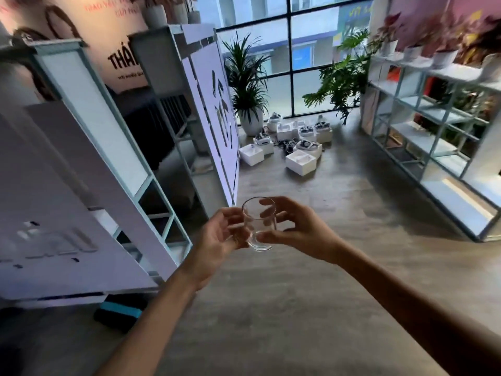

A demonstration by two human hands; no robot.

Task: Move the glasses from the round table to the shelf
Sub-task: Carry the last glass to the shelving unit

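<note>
A clear drinking glass [259, 223] is upright in the air over the floor, at the middle of the view. My right hand [295, 230] grips it, thumb at its base and fingers behind its far side. My left hand [219, 237] is cupped against its left side, fingers curled and touching it. A white open shelf unit [423, 126] with pale blue frames runs along the right wall. No round table is in view.
White panels and frame shelving [113, 158] stand close on my left. Several white boxes with headsets [292, 147] lie on the floor ahead by the window, between two potted plants [248, 85]. A dark and teal object [119, 313] lies low left. Small potted plants top the right shelf.
</note>
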